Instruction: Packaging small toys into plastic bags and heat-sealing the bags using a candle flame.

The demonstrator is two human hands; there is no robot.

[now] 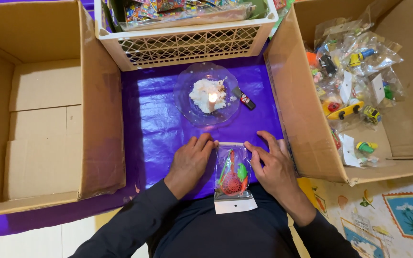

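A small clear plastic bag (233,177) with red, green and orange toy pieces lies on the purple sheet (154,119) just in front of me, its white card header toward my body. My left hand (190,161) pinches the bag's far top edge at its left corner. My right hand (271,162) pinches the same edge at its right corner. Beyond the bag stands a glass plate (187,95) with a lit candle (212,100) in a heap of white wax.
A black and red lighter (244,99) lies right of the plate. An open cardboard box (48,95) stands at the left. Another cardboard box (292,86) at the right holds several bagged toys (352,91). A white lattice crate (187,43) sits behind the plate.
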